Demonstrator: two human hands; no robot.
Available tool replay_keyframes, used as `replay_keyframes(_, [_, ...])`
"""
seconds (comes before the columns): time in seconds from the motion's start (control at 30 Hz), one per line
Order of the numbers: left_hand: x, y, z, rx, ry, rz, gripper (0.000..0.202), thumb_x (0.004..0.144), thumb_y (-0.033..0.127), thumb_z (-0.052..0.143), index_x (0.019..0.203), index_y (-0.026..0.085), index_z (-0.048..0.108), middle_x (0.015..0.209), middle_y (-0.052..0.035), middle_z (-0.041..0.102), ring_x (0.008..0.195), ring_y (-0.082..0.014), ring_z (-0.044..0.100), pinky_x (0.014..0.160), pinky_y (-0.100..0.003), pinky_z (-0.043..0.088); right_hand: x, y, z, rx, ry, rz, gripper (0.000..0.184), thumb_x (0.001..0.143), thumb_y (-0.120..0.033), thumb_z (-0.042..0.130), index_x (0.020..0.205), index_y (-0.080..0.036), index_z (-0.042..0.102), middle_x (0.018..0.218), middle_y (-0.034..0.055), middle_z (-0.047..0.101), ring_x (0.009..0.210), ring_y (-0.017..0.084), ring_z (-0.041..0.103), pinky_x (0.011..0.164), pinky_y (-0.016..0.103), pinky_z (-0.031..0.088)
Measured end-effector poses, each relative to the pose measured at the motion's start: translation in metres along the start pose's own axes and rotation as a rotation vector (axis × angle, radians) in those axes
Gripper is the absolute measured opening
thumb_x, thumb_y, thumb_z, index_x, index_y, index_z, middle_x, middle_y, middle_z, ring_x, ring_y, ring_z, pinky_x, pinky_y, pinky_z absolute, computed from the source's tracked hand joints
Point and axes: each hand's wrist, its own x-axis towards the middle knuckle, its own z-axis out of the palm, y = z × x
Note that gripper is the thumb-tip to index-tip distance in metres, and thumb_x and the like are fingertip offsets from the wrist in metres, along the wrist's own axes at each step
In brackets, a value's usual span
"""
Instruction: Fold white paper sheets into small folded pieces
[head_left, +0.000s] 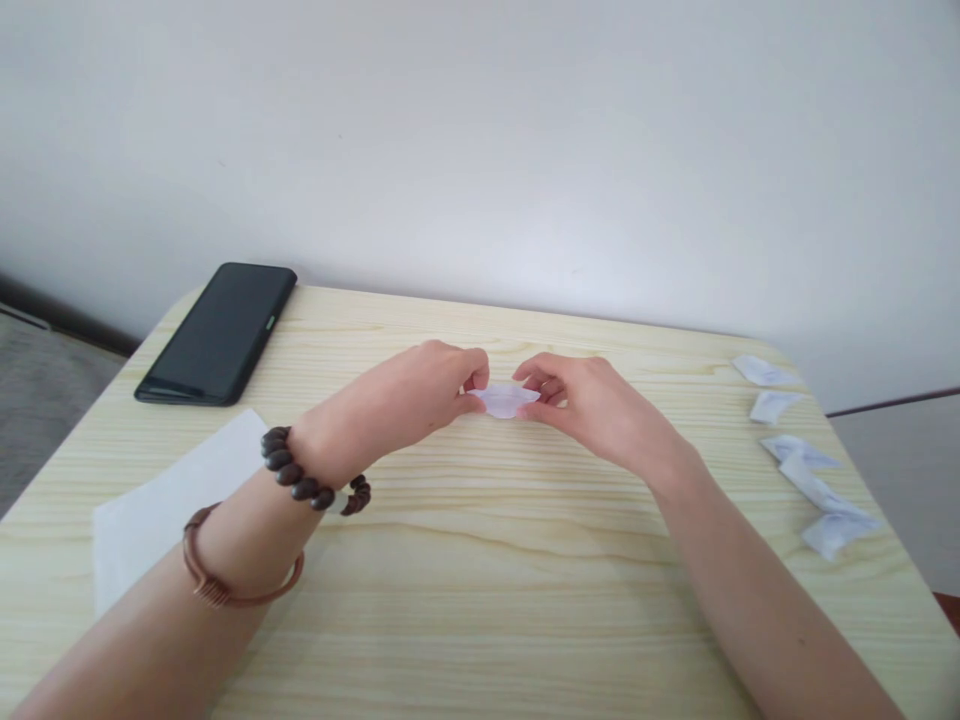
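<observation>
A small folded piece of white paper (504, 401) is stretched between my two hands, just above the middle of the table. My left hand (409, 395) pinches its left end between thumb and curled fingers. At the opposite end, my right hand (592, 400) grips the paper's tip between thumb and fingers. The paper is pointed at both ends with a curved lower edge; its fine folds are too small to make out.
Several folded white paper pieces (814, 485) lie along the right side of the wood-grain table (480, 620). A black phone (221, 330) rests at the back left. White paper sheets (169, 505) lie partly under my left forearm. Behind the table stands a white wall (480, 150).
</observation>
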Motion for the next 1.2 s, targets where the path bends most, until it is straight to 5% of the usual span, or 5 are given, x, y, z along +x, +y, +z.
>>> replay_keyframes(0.13, [0.000,-0.002,-0.002,0.023,0.027,-0.011,0.012,0.083,0.028,0.057,0.090,0.023,0.066,0.082,0.0002,0.071,0.070,-0.0149,0.062,0.062,-0.024,0.039,-0.002,0.002,-0.007,0.003,-0.002,0.032,0.008,0.082,-0.016,0.065,0.087,-0.020,0.068,0.084,0.0014,0.073,0.077,0.015,0.067,0.071,0.025,0.049])
replay_keyframes(0.37, [-0.003,-0.005,-0.012,0.037,0.011,-0.020,0.016,0.082,0.024,0.055,0.083,0.024,0.070,0.075,0.0016,0.071,0.065,-0.0122,0.060,0.059,-0.023,0.037,-0.003,-0.003,-0.007,-0.132,0.001,-0.060,0.017,0.084,-0.012,0.057,0.080,-0.020,0.071,0.074,-0.0002,0.071,0.067,0.013,0.064,0.065,0.025,0.044])
replay_keyframes(0.67, [-0.002,-0.003,-0.011,0.057,0.011,0.061,0.020,0.080,0.014,0.054,0.072,0.022,0.070,0.074,0.0023,0.071,0.070,-0.0127,0.062,0.066,-0.023,0.040,-0.002,-0.009,-0.007,-0.449,-0.136,-0.212,0.020,0.093,-0.016,0.049,0.088,-0.017,0.069,0.089,0.0052,0.068,0.084,0.018,0.063,0.075,0.028,0.041])
replay_keyframes(0.93, [0.000,-0.001,-0.013,0.043,-0.006,0.097,0.021,0.081,0.012,0.053,0.074,0.022,0.071,0.079,0.0017,0.071,0.073,-0.0125,0.063,0.069,-0.022,0.040,-0.001,-0.007,-0.004,-0.413,-0.117,-0.233,0.022,0.096,-0.018,0.046,0.091,-0.016,0.067,0.096,0.0052,0.064,0.084,0.016,0.061,0.076,0.027,0.041])
replay_keyframes(1.2, [0.000,0.003,-0.014,0.046,-0.015,0.105,0.022,0.082,0.009,0.053,0.073,0.020,0.070,0.078,0.0010,0.070,0.072,-0.0123,0.062,0.067,-0.021,0.040,0.000,-0.006,0.002,-0.361,-0.025,-0.237,0.014,0.090,-0.009,0.049,0.084,-0.017,0.060,0.082,0.0010,0.063,0.074,0.014,0.057,0.068,0.025,0.037])
